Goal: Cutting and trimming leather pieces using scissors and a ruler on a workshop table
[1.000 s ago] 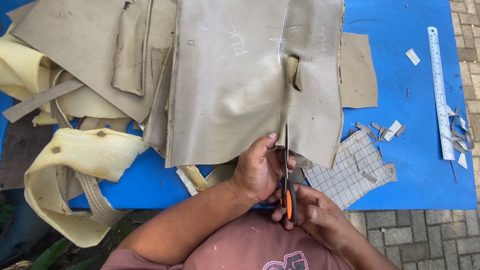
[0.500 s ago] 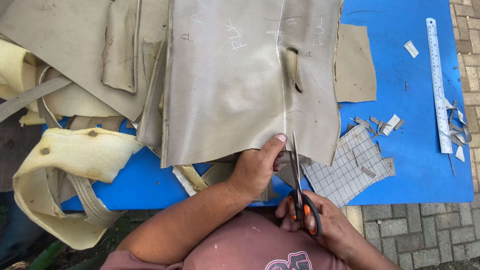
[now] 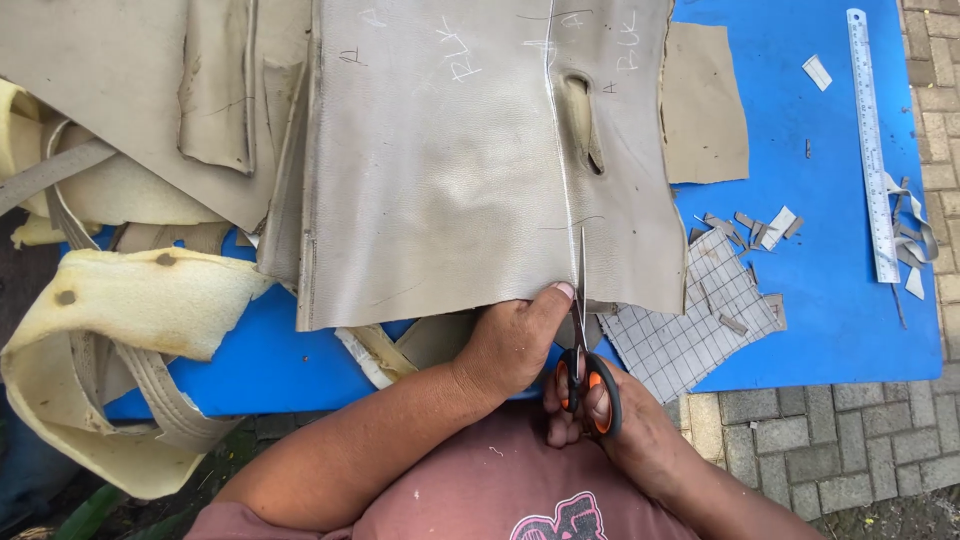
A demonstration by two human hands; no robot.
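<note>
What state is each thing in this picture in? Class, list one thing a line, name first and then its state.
beige leather sheet: flat on the table, partly cut up from its near edge
scissors: blades in the cut, pointing away
left hand: pressing the sheet's near edge
right hand: fingers through the scissor handles
metal ruler: lying flat, untouched
foam pad: hanging over the table edge

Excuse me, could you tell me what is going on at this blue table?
A person is cutting a large beige leather sheet on the blue table. The right hand works orange-handled scissors, blades entering the sheet's near edge along a marked line. The left hand pins the edge beside the cut. Offcuts, a checked pattern piece and a metal ruler lie right.
</note>
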